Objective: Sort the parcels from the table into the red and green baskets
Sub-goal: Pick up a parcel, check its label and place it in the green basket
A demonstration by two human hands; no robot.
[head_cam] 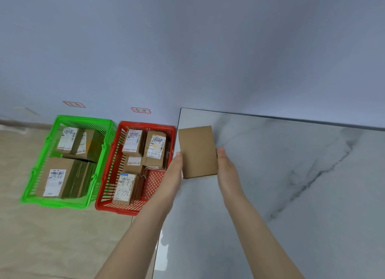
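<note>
Green basket (68,120): on floor, far left, labelled boxes inside.
Red basket (145,125): beside table (291,174), partly full; free corner at near right.
Left hand (174,170): grip pressed on parcel's left edge.
Cardboard parcel (198,151): over table's left edge, blank face up; turn to read label first.
Right hand (227,168): grip pressed on right edge.

One head-worn wide view looks forward and down, close over the tabletop (270,174); floor at 9 o'clock.
</note>
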